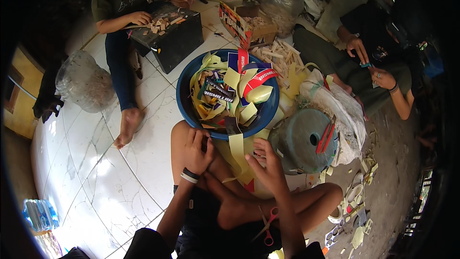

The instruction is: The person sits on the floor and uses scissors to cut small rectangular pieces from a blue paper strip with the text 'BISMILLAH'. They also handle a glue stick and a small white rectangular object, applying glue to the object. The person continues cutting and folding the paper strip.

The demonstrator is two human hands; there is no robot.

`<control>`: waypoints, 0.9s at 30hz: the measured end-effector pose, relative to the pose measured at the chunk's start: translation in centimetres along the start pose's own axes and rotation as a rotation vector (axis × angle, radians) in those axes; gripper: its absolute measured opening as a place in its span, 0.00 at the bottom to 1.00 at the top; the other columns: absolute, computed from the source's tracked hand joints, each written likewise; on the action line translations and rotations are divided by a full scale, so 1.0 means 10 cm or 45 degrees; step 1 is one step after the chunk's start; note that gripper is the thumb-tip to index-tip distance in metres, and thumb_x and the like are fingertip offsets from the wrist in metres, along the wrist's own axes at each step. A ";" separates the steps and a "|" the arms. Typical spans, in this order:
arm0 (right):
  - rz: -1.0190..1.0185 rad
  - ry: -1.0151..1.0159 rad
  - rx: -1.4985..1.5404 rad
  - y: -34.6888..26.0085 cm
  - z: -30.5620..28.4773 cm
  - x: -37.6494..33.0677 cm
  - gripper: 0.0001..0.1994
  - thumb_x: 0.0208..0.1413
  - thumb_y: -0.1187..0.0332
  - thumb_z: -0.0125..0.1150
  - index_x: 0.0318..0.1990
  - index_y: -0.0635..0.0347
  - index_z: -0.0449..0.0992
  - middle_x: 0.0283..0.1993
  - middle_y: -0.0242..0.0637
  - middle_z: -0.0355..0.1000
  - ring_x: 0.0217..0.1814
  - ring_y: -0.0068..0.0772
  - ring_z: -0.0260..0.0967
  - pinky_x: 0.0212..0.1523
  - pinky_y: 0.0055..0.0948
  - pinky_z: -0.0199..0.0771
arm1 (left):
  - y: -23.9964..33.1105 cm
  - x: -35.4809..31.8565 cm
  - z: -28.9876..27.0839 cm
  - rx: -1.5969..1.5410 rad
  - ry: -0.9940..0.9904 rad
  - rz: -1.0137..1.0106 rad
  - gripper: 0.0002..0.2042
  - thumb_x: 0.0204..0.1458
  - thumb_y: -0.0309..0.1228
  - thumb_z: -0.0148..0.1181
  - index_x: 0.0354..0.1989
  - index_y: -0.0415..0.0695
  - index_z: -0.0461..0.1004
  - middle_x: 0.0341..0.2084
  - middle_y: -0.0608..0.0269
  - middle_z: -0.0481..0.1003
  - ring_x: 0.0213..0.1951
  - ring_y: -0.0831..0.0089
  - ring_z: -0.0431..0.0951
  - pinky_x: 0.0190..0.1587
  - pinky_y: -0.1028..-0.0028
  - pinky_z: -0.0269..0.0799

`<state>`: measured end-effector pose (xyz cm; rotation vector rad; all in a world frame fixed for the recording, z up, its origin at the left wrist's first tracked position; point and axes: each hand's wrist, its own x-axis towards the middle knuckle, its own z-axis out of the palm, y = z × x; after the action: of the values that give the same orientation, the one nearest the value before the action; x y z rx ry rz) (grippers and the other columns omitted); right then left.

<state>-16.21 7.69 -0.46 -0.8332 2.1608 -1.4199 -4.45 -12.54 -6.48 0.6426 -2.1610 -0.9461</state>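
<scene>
A blue basin [179,108] in front of me is heaped with cut strips [211,88], mostly pale yellow, some printed in red, blue and black. At its near rim, by my raised knee, is my left hand [197,152], its fingers curled in; whatever they hold, if anything, is hidden. One long pale yellow strip [236,151] hangs over the rim between my hands. My right hand [268,165] hovers just right of that strip, thumb and fingers apart, holding nothing. Pink-handled scissors [268,225] lie with blades parted on my lap.
An upturned blue-green tub [299,139] bears a red-handled tool [326,138], beside a white sack [330,103]. Wood sticks [282,55] pile behind the basin near a cardboard box [261,31]. One person works at a black box [172,36]; another [378,72] sits right. Scraps [357,235] litter the floor.
</scene>
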 end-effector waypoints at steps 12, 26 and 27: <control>0.215 0.133 0.530 0.34 0.07 0.37 0.27 0.60 0.74 0.67 0.65 0.57 0.63 0.35 0.29 0.75 0.37 0.15 0.71 0.40 0.18 0.69 | -0.07 0.02 0.00 -0.103 0.049 0.030 0.05 0.55 0.18 0.61 0.39 0.37 0.76 0.35 0.58 0.72 0.28 0.68 0.78 0.34 0.71 0.74; -0.099 -0.101 0.099 -0.35 -0.57 1.06 0.15 0.60 0.75 0.66 0.54 0.59 0.77 0.41 0.33 0.79 0.40 0.19 0.75 0.39 0.21 0.72 | -0.13 0.08 -0.05 -0.232 0.060 0.030 0.07 0.55 0.17 0.60 0.41 0.37 0.77 0.33 0.58 0.73 0.28 0.67 0.78 0.33 0.71 0.74; -0.127 -0.072 0.019 -0.36 -0.58 1.11 0.15 0.60 0.74 0.67 0.53 0.60 0.78 0.43 0.34 0.80 0.42 0.21 0.76 0.40 0.22 0.73 | -0.13 0.08 -0.07 -0.255 0.048 0.008 0.07 0.55 0.17 0.61 0.41 0.37 0.77 0.33 0.57 0.73 0.28 0.66 0.78 0.33 0.71 0.74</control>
<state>-27.12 2.91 4.86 -0.9762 2.0902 -1.4413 -4.25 -14.10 -6.83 0.5508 -2.0025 -1.1206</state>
